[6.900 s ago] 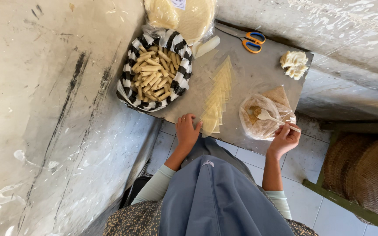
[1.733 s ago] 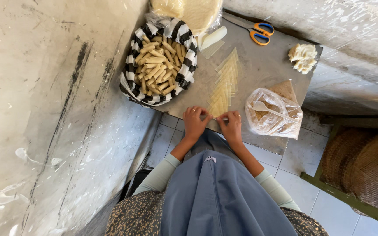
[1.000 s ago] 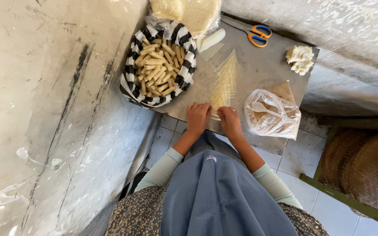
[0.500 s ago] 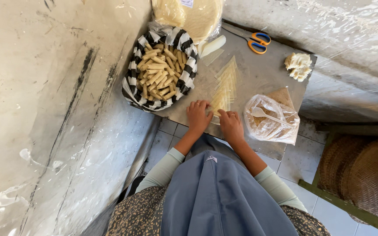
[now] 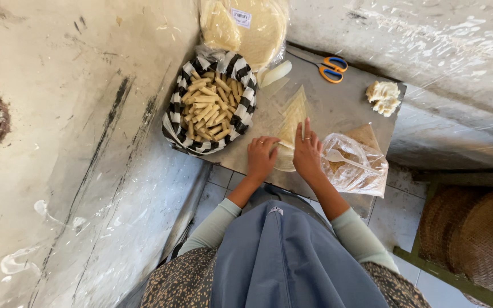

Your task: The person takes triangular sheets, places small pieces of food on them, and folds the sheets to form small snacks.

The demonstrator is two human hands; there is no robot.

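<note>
Pale pastry sheet [image 5: 290, 122] under both hands; left hand [image 5: 262, 158] and right hand [image 5: 307, 153] grip open, pressing flat.

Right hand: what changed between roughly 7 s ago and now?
The right hand moved from the clear bag leftwards to the pale wrapper sheets, beside the left hand; both now press there. The striped basket, scissors and bag stayed put.

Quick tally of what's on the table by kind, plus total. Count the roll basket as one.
Basket of rolls: 1
Scissors: 1
Bags of round wrappers: 1
Clear bags with filling: 1
Stacks of cut wrappers: 1
White lumps: 1
Total: 6
</note>
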